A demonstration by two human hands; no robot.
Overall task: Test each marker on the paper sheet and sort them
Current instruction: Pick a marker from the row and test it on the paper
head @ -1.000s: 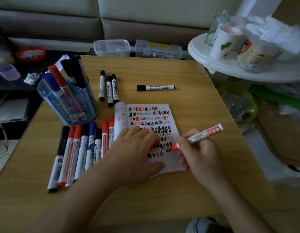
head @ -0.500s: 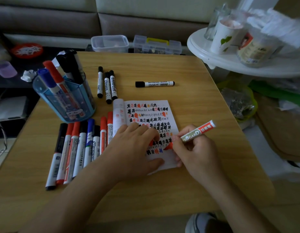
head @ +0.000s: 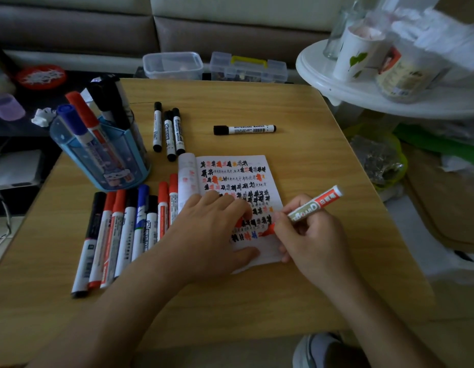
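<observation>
- Right hand [head: 311, 241] pinches the red marker [head: 309, 208], tip down on the paper sheet [head: 267, 166].
- Barrel angles up-right past the knuckles.
- Left hand [head: 209, 235] lies flat, pressing the sheet.

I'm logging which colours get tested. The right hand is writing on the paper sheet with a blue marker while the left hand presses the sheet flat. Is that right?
Not quite. The head view shows the marker in the right hand is red, not blue. The rest holds: its tip is on the paper sheet, and the left hand presses it flat.
</observation>
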